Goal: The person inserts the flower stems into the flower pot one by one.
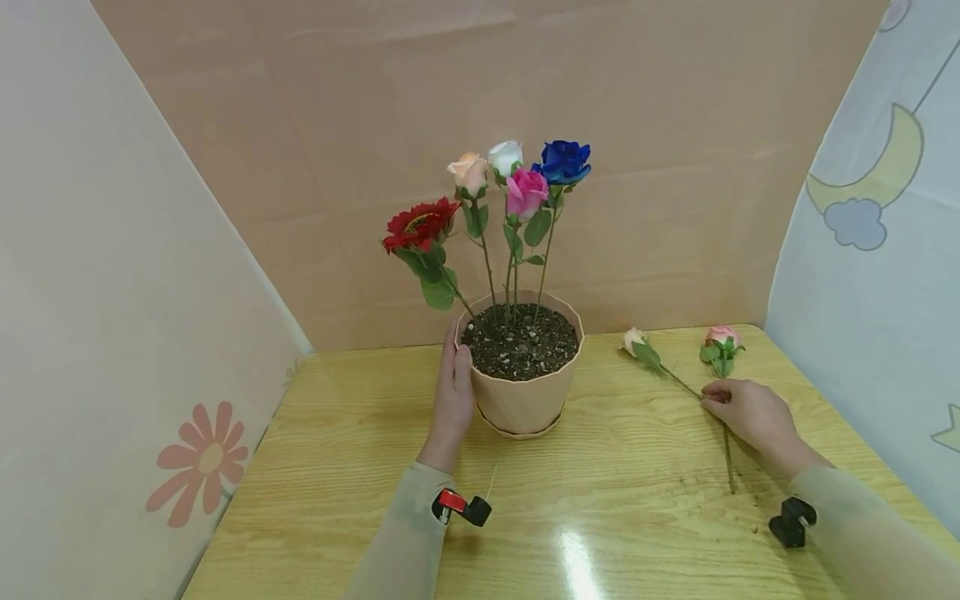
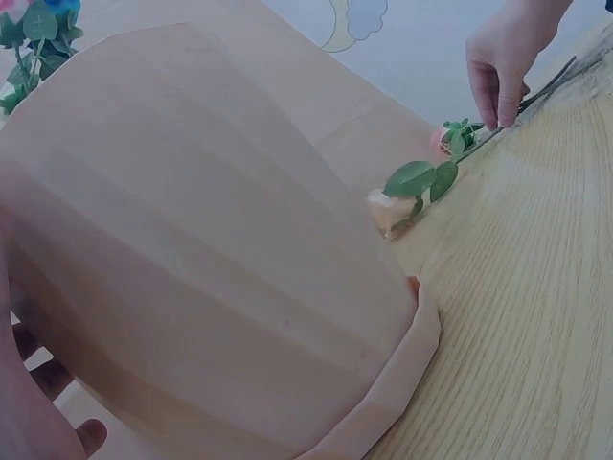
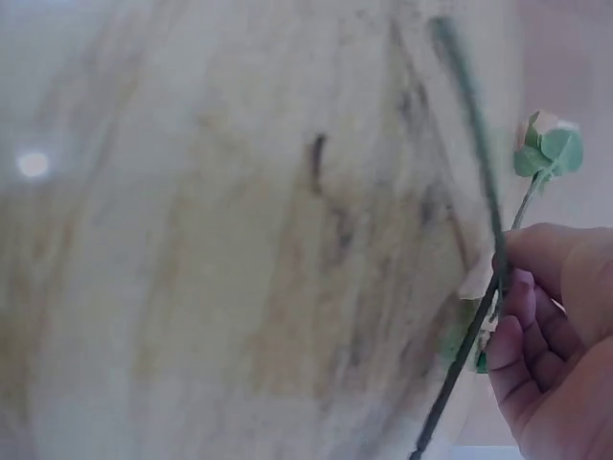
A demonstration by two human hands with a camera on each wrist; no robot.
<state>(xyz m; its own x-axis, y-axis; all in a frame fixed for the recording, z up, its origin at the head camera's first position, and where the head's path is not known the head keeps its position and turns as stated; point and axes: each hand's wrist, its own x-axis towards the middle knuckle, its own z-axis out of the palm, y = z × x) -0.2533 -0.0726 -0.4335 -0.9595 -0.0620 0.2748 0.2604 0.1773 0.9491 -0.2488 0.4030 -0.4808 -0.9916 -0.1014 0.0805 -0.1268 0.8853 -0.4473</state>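
A peach flowerpot [image 1: 525, 400] full of dark soil [image 1: 525, 346] stands on a matching saucer. My left hand [image 1: 453, 392] rests against the pot's left side, its fingers running up along the wall. Upright in the soil are a red flower [image 1: 422, 227], a peach rose [image 1: 469, 173], a white rose [image 1: 506, 157], a pink rose [image 1: 527, 192] and a blue rose [image 1: 564, 162]. Over at the right, my right hand [image 1: 753, 417] pinches the stem of a cream rose [image 1: 633, 340] low over the table. A light pink rose [image 1: 723, 337] lies there too, its stem passing beneath that hand.
The wooden table [image 1: 360, 467] meets a peach backdrop [image 1: 337, 167] behind the pot. Pale patterned cloths hang at the left and right sides. Scattered dirt specks [image 1: 690, 492] mark the table near the right hand.
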